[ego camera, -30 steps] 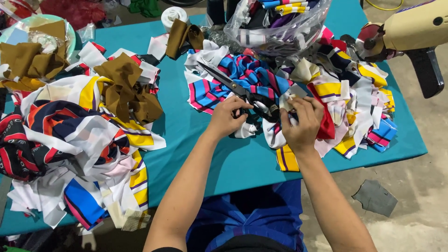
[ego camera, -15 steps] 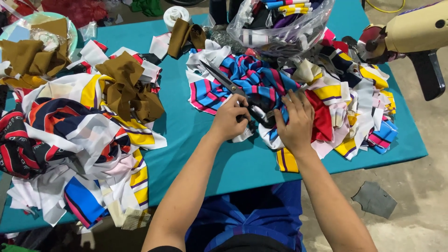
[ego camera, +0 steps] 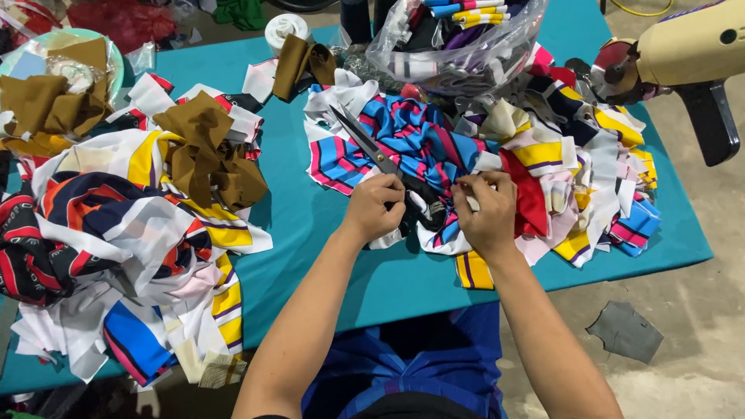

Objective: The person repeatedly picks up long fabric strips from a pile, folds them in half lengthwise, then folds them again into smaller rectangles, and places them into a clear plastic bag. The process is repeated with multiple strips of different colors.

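Working scissors [ego camera: 365,143] and a small fabric scrap [ego camera: 471,203] over the pile of striped cloth pieces [ego camera: 434,143] on our teal table [ego camera: 403,283].

Our left hand [ego camera: 375,207] is curled shut around the scissor handles, with the blades pointing up and away to the left across the blue, pink and white striped cloth. Our right hand [ego camera: 487,213] sits just beside it, fingers pinched together on the pale scrap at the near edge of the pile, next to a red piece [ego camera: 529,194]. Well apart to the left lies a second heap of cloth [ego camera: 116,233] with brown pieces [ego camera: 209,155] on top. Beyond the pile stands a clear plastic bag [ego camera: 458,46] full of more strips, and a cream-coloured power cutter [ego camera: 683,54] rests at the table's far right corner.
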